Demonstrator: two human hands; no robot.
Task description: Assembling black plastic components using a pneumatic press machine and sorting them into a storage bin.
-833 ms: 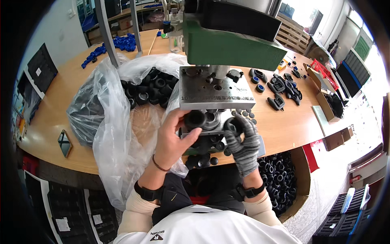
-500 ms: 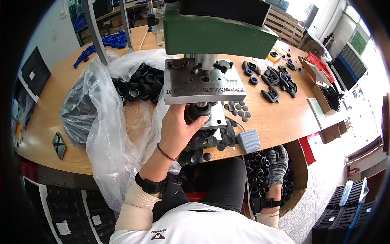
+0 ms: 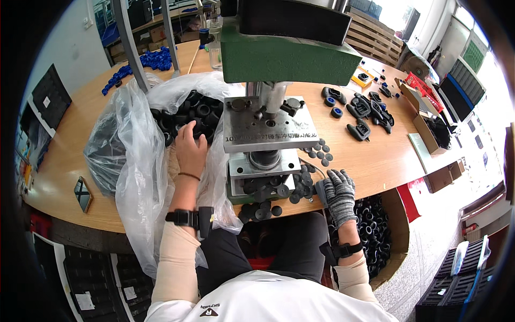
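The left hand (image 3: 189, 146) is bare and reaches into the clear plastic bag (image 3: 129, 161) at 9 o'clock from the press (image 3: 268, 129); its fingers curl over the black rubber rings (image 3: 185, 115), but I cannot tell if it grips one. The gloved right hand (image 3: 339, 194) lies palm-down on a grey pad (image 3: 322, 192) at 5 o'clock from the press, fingers loosely bent.
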